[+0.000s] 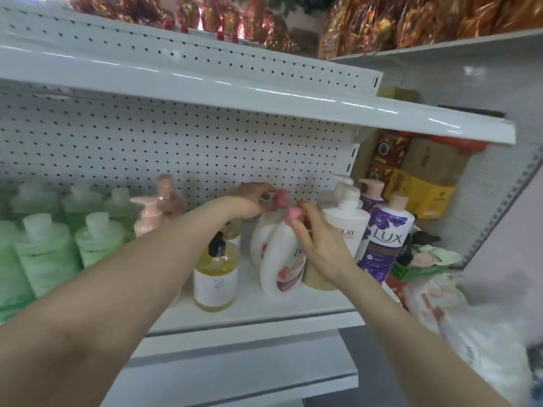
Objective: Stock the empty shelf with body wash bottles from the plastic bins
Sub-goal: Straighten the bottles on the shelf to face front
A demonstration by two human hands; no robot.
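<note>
Two white Dove bottles with pink caps stand on the white shelf (264, 306), one behind the other. My left hand (249, 201) pinches the pink cap of the rear bottle (258, 239). My right hand (317, 245) grips the neck of the front bottle (282, 265), fingers curled round it just under its pink cap. To their right stand a white Olay pump bottle (346, 224) and a purple Lux bottle (385, 245). A yellow pump bottle (216, 277) stands to the left.
Several green bottles (44, 245) fill the shelf's left side, with pink pump bottles (150, 215) behind. A pegboard wall backs the shelf and another shelf hangs above. Boxes (423, 192) and plastic bags (470, 318) crowd the right. A lower shelf juts out below.
</note>
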